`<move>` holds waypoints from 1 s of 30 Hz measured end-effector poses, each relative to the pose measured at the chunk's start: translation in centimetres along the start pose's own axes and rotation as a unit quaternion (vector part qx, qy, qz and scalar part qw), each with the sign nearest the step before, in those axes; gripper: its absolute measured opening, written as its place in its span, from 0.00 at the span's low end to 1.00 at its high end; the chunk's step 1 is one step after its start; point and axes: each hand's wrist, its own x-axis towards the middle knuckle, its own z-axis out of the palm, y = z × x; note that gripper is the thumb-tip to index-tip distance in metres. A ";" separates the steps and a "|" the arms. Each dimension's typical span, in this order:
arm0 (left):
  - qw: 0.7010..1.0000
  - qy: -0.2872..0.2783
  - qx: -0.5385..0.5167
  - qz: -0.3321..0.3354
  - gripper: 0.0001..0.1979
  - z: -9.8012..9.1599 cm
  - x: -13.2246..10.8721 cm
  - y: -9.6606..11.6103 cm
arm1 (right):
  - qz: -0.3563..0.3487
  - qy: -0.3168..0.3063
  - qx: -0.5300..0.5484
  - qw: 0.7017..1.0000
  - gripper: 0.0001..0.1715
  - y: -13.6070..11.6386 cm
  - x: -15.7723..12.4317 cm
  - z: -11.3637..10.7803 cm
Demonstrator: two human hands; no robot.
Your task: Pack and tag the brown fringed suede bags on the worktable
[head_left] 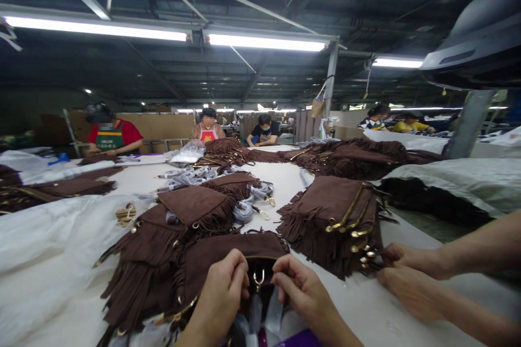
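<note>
A dark brown fringed handbag (234, 246) lies in front of me with its gold-edged opening toward me. My left hand (226, 293) is closed at the left side of the opening, fingers pinched on the edge. At the right side my right hand (301, 290) pinches too; its fingertips hide exactly what part they grip. A gold metal clasp (258, 279) shows between both hands. Below it hang plastic-wrapped straps (273, 312), and something purple (299, 339) shows at the bottom edge.
Stacked brown fringed bags stand left (195, 203) and right (325, 200). A co-worker's hands (411, 282) work at the right stack's gold zipper ends. Wrapped straps with gold hooks (244, 211) lie between the stacks. Plastic sheeting (52, 249) covers the left side. Several people sit farther back.
</note>
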 end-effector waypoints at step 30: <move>0.996 0.015 0.085 0.034 0.10 2.8 -0.7 1.0 | 0.009 0.005 0.115 0.993 0.21 0.7 0.1 0.5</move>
